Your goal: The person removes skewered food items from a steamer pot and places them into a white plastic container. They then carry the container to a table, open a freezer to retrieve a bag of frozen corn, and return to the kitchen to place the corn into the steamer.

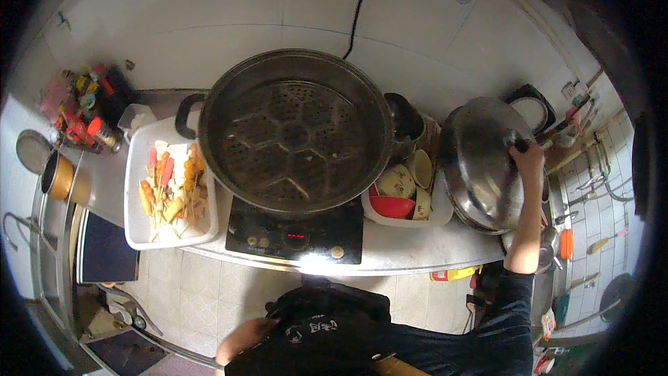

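Note:
My right hand reaches out to the right and grips the knob of a large domed metal lid. The lid is tilted, with metal rims showing just beneath its lower edge. Part of my left arm shows at the bottom, but my left hand is out of view. In front of me a wide, dark steamer pot stands uncovered on a black induction cooker with a lit red display. A perforated steamer plate lies inside. Left of it, a white plastic tub holds skewered food, including corn and sausage-like pieces.
A white basin with bowls and cups sits between pot and lid. Sauce bottles and a red-capped spice jar crowd the left back corner. A black power cord runs down the wall behind the pot.

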Tool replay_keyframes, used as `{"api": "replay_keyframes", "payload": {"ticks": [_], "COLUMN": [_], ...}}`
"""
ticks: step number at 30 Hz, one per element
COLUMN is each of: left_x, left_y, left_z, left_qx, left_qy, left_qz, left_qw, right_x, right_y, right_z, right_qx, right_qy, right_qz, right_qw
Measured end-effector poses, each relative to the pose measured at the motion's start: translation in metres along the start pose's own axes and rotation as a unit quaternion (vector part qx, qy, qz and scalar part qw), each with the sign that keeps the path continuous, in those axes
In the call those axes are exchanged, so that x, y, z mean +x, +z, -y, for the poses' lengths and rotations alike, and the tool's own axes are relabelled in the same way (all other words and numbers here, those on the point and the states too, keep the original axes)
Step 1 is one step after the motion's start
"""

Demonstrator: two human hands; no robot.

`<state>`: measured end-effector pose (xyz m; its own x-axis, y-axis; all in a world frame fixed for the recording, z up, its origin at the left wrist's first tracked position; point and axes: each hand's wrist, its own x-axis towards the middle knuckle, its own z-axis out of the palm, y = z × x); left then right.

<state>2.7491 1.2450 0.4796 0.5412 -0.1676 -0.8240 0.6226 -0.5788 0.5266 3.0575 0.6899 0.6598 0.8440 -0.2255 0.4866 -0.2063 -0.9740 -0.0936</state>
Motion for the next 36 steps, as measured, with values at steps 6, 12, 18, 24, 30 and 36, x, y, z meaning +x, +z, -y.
{"api": "replay_keyframes", "payload": {"ticks": [6, 12, 18, 24, 30, 36], "left_x": [0.024, 0.041, 0.045, 0.016, 0.052, 0.118], "left_y": [0.048, 0.119, 0.202, 0.171, -0.015, -0.139], "left_z": [0.04, 0.136, 0.181, 0.16, 0.115, 0.082], "left_qx": [0.047, 0.085, 0.118, -0.052, -0.637, -0.806], "left_qy": [0.071, 0.031, -0.048, 0.02, 0.254, 0.226], "left_qz": [0.057, -0.023, -0.176, -0.3, -0.345, -0.357], "left_qw": [0.995, 0.996, 0.976, 0.952, 0.642, 0.415], "right_x": [-0.003, -0.003, 0.01, 0.053, 0.007, -0.212], "right_y": [0.008, 0.055, 0.109, 0.179, 0.093, 0.02], "right_z": [0.005, 0.041, -0.012, -0.067, -0.003, 0.157], "right_qx": [-0.044, -0.043, 0.059, -0.422, -0.072, 0.404], "right_qy": [-0.039, -0.024, 0.003, -0.188, -0.19, -0.293], "right_qz": [-0.014, 0.109, 0.139, 0.164, -0.136, -0.072], "right_qw": [0.998, 0.993, 0.988, 0.872, 0.97, 0.863]}}
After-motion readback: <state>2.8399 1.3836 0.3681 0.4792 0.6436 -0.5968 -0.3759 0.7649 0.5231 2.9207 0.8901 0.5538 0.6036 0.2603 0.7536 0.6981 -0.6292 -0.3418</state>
